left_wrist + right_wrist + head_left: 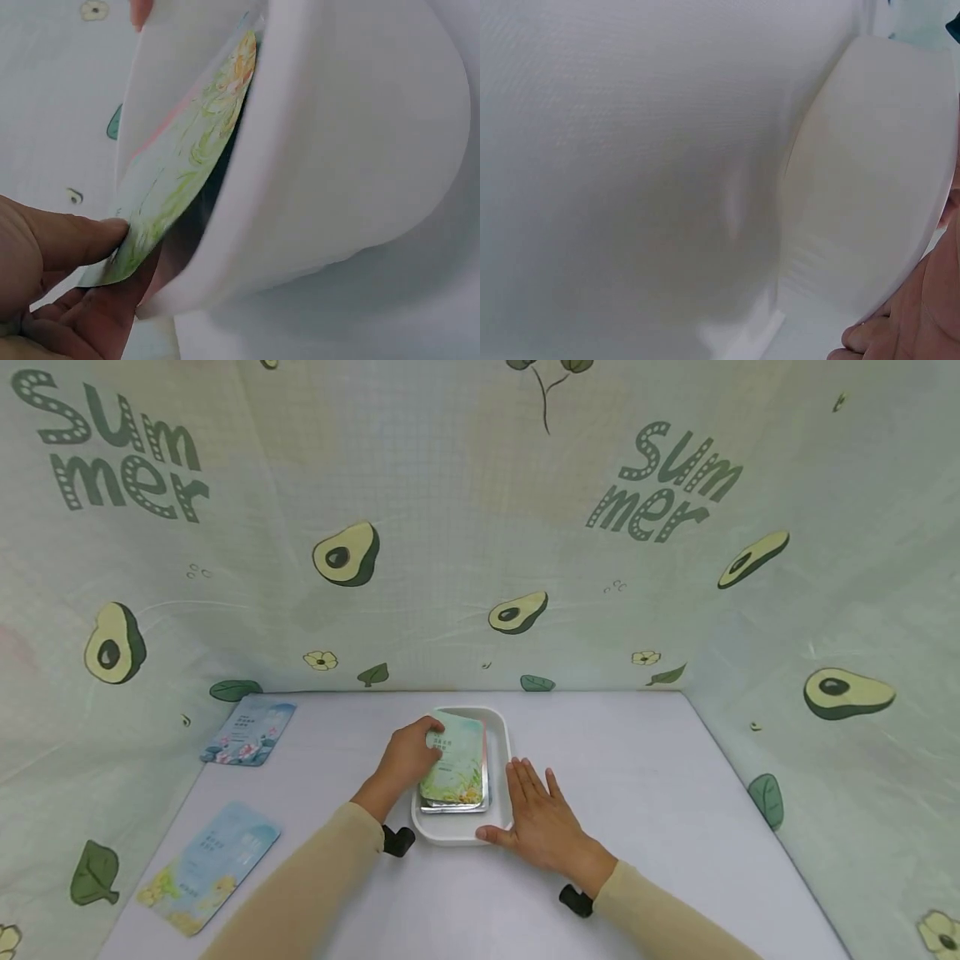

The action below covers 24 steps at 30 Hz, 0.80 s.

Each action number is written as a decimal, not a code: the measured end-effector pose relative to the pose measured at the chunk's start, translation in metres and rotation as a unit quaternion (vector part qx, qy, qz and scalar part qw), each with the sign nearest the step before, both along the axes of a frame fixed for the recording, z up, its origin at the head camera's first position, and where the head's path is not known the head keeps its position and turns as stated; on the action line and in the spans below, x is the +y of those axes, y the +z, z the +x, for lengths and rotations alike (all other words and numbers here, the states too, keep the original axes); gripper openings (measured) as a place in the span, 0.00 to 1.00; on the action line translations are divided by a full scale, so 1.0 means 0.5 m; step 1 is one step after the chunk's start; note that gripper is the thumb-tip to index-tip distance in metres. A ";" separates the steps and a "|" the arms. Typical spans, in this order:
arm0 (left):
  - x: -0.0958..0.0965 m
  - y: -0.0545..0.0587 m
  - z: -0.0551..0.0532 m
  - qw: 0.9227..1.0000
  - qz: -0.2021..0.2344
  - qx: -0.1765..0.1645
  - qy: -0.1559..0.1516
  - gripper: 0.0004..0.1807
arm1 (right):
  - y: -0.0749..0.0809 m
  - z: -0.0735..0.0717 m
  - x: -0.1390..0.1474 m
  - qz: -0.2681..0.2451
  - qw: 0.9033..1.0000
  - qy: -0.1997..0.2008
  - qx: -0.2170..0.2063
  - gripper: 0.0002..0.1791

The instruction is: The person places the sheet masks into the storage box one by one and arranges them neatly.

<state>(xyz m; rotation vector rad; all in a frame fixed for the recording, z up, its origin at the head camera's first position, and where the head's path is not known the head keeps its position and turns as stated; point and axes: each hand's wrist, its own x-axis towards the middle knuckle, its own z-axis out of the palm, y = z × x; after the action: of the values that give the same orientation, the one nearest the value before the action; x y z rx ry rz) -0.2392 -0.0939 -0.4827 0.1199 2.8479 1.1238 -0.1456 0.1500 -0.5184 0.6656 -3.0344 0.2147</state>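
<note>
In the head view, my left hand (408, 753) pinches the left edge of a green flat sachet with a floral print (459, 764). The left wrist view has its thumb on the printed face and fingers beneath, with the sachet (176, 165) bent and tilted up from the white tray (352, 135). More sachets with silver and pink edges lie under it inside the tray (450, 837). My right hand (546, 822) rests against the tray's right rim, fingers straight and thumb at the near rim. In the right wrist view, part of that hand touches the tray's outer wall (870, 172).
On the left of the white table (660, 793) lie two flat sachets: a blue one with pink flowers (251, 737) at the back and a light blue one with yellow flowers (213, 868) nearer. An avocado-print cloth (435, 527) hangs behind and along both sides.
</note>
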 end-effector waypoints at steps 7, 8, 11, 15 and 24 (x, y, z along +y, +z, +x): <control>0.013 0.008 0.013 0.999 -0.045 0.010 0.003 0.23 | -0.001 0.006 -0.002 0.000 1.000 0.002 0.001 0.64; 0.014 0.008 0.014 0.999 -0.040 0.012 0.008 0.23 | -0.001 0.006 -0.002 0.000 1.000 0.002 0.000 0.64; 0.016 0.008 0.015 0.999 -0.023 0.015 0.018 0.25 | -0.002 0.006 -0.002 0.003 1.000 0.000 0.003 0.64; 0.015 0.007 0.016 0.999 -0.022 0.011 0.022 0.25 | -0.003 0.006 -0.003 0.001 1.000 -0.001 0.002 0.64; -0.016 0.037 0.041 0.998 -0.040 0.053 -0.006 0.24 | -0.002 0.001 -0.005 -0.002 1.000 -0.001 0.000 0.64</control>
<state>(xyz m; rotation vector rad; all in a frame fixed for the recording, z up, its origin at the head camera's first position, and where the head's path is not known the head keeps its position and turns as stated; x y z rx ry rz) -0.2188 -0.1020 -0.4642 0.1960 2.9751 1.0295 -0.1453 0.1475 -0.5192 0.6637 -3.0335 0.2214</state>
